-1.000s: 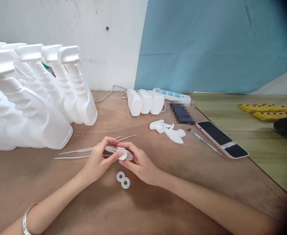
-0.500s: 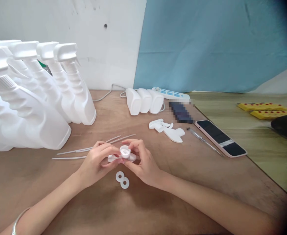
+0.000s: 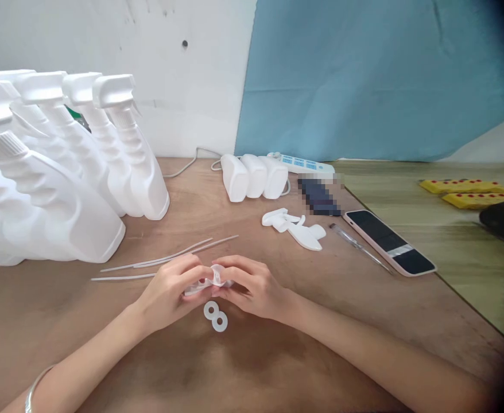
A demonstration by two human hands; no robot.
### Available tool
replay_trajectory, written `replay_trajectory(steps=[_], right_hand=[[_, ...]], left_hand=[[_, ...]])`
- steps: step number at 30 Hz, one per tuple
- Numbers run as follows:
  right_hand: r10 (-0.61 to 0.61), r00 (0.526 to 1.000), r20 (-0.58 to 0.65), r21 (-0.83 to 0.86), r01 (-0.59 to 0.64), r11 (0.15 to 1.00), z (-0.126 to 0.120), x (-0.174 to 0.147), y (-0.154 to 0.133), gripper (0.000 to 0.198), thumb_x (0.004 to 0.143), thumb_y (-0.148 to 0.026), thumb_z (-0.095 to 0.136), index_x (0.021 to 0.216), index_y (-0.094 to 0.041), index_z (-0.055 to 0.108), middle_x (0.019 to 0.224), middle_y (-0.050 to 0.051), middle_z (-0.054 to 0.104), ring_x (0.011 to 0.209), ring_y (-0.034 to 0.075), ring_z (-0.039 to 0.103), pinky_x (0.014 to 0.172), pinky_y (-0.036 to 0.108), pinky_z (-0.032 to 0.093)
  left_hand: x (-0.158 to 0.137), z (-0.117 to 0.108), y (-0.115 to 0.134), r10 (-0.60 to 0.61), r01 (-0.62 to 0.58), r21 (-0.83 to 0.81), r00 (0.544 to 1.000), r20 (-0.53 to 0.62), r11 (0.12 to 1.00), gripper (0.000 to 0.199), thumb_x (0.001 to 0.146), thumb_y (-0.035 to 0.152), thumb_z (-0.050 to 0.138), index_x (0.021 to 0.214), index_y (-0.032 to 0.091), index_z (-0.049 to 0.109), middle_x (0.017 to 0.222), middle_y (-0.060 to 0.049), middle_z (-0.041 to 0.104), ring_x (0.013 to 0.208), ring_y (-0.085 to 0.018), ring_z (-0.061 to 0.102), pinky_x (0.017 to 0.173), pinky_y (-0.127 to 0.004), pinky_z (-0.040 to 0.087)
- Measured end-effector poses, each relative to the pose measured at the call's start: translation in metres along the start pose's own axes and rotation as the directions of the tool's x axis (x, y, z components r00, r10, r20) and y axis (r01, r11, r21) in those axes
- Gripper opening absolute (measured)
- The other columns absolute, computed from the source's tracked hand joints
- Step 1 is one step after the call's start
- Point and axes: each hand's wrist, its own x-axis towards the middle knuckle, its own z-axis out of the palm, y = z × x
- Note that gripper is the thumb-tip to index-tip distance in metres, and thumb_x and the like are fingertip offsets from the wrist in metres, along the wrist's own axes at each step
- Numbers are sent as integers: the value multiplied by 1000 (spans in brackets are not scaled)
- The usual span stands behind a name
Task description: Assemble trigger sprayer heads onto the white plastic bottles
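Observation:
Both hands hold one white trigger spray head [image 3: 216, 276] low over the wooden table, its collar turned up between them. The fingers of my left hand [image 3: 177, 287] are closed round its left side. From the other side my right hand [image 3: 252, 287] grips it, fingertips bent over the collar and partly hiding it. Just below the hands lie two flat white washers [image 3: 216, 316], slightly overlapping. Several thin white tubes [image 3: 166, 261] rest on the table behind my left hand. More white spray heads [image 3: 295, 226] lie in a small heap beyond my right hand.
Tall white spray bottles [image 3: 135, 160] crowd the left side. Farther back lie several white bottles [image 3: 254, 178] on their sides, beside a power strip [image 3: 306, 166]. A screwdriver [image 3: 359, 246] and a phone [image 3: 390, 244] lie near the table's right edge.
The right fingers have come down over the collar, covering more of it. The spray head has tilted and shifted slightly left in my hands. The washers and tubes stay put.

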Motion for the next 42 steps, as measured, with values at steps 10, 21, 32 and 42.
replay_trajectory(steps=[10,21,32,42], right_hand=[[-19,1000,6,-1,19,1000,0,-1,1,4,83,-21,57,84,-17,56,90,9,64,80,14,61,71,23,50],[-16,999,35,11,16,1000,-1,0,0,4,86,-23,52,85,-19,52,90,9,63,80,15,61,71,26,50],[61,997,-45,38,-59,998,5,-7,2,34,79,-34,61,103,-20,43,88,5,61,74,15,62,65,25,51],[262,964,-38,-84,-264,961,-13,8,33,35,83,-5,37,113,-18,48,107,9,59,100,20,53,85,40,47]], left_hand=[[2,-2,1,120,-118,174,993,-1,978,5,81,21,55,83,19,60,70,-2,55,58,-11,45,55,-22,36],[3,-4,5,115,-122,221,992,43,968,3,81,21,54,80,19,56,70,-1,55,58,-11,44,56,-24,35],[3,1,6,34,-40,222,999,31,974,13,76,22,56,88,19,57,78,-5,55,66,-15,46,59,-27,37],[-1,3,7,-32,24,97,995,90,995,17,78,19,52,94,19,54,96,-7,58,78,-16,54,72,-31,41]])
